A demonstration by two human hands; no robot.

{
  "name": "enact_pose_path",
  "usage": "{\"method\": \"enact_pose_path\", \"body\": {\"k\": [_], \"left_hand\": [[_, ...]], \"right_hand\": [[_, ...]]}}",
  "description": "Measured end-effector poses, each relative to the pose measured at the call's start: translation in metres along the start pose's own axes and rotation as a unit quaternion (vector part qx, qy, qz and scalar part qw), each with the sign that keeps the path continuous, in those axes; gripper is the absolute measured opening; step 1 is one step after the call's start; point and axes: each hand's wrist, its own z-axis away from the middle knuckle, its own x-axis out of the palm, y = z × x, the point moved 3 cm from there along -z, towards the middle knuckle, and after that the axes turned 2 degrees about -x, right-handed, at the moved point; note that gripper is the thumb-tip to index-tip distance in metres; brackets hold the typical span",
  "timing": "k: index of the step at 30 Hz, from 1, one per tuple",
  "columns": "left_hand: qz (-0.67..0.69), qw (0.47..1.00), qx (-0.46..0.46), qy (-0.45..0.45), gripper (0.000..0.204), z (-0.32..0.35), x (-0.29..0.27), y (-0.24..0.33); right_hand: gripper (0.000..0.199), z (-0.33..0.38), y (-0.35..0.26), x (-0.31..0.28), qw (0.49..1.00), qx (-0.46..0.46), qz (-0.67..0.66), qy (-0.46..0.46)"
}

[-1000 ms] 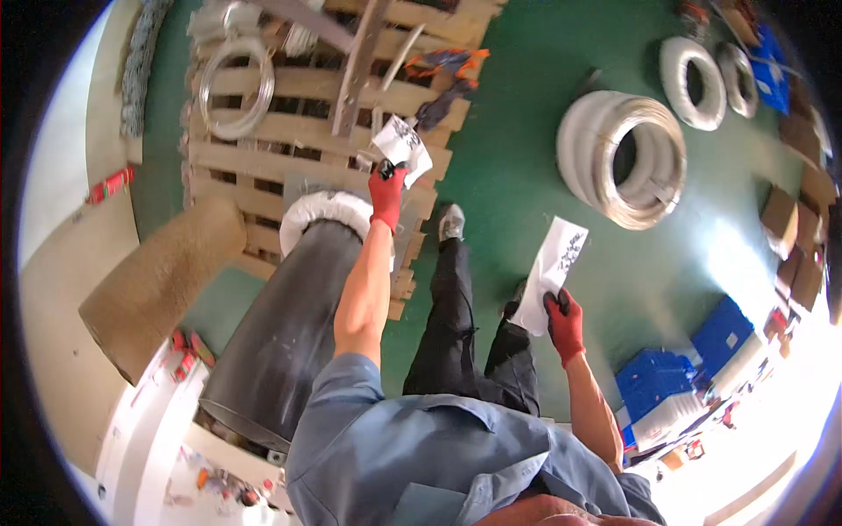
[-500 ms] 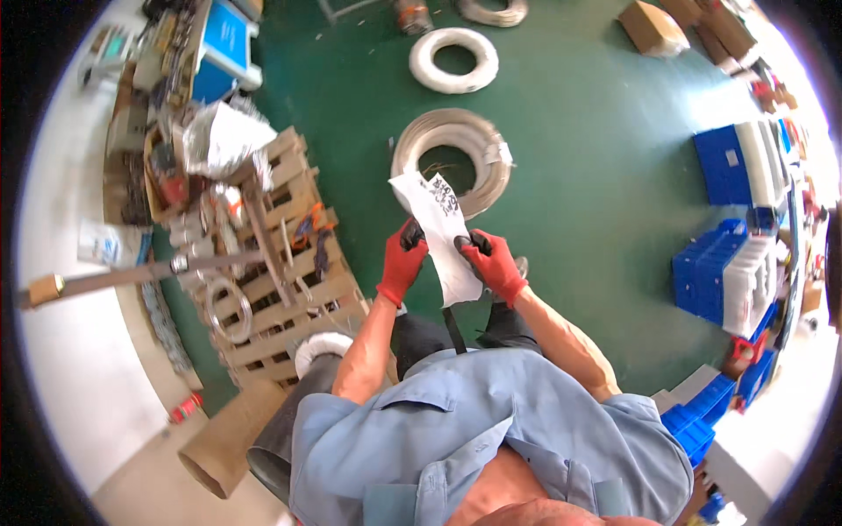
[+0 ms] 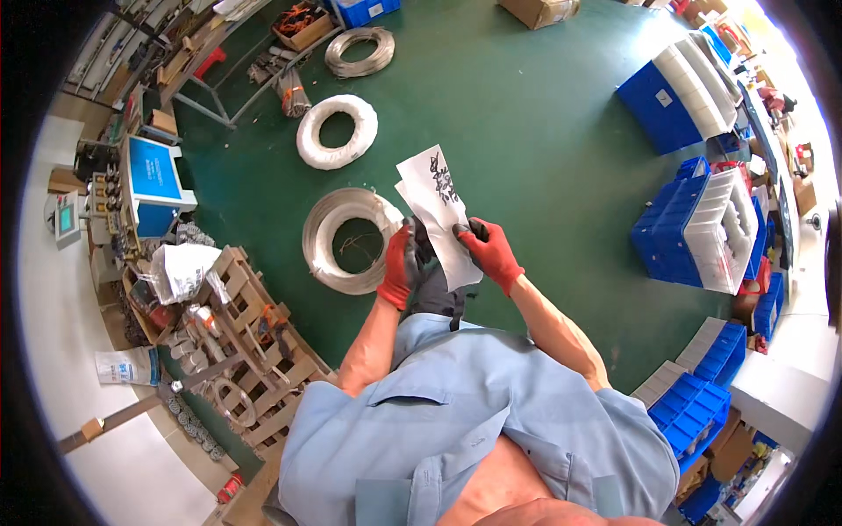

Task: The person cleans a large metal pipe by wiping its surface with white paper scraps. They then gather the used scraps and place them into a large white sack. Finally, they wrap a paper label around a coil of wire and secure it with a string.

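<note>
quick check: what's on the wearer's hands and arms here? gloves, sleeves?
Both the left hand and the right hand wear red gloves with dark fingertips, ending at the wrist. The forearms are bare; the light blue collared shirt has short sleeves ending near the elbows. No watch or markings visible.

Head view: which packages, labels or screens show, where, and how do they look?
White paper sheets: held in both gloved hands, dark markings.
Blue panel machine: far left, boxy.
White sack: left, crumpled, on wooden pallet.
Cardboard box: top edge, brown.
</note>
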Motion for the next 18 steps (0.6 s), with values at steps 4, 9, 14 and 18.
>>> {"method": "enact_pose_path", "body": {"k": [4,9,14,18], "left_hand": [[0.342,0.881,-0.314,-0.092,0.016,-0.083,0.075,0.029],[0.227,0.918,-0.315,-0.087,0.02,-0.215,0.143,-0.007],[0.174,0.925,-0.32,-0.104,0.02,-0.335,0.182,-0.005],[0.169,0.93,-0.29,-0.151,0.023,-0.413,0.205,-0.011]], "right_hand": [[0.024,-0.066,0.002,-0.06,0.997,0.007,0.064,0.03],[0.027,-0.179,-0.013,-0.115,0.992,-0.063,0.079,0.077],[0.034,-0.276,-0.074,-0.187,0.978,-0.005,0.179,0.109],[0.034,-0.36,-0.091,-0.235,0.99,-0.048,-0.068,0.117]]}}
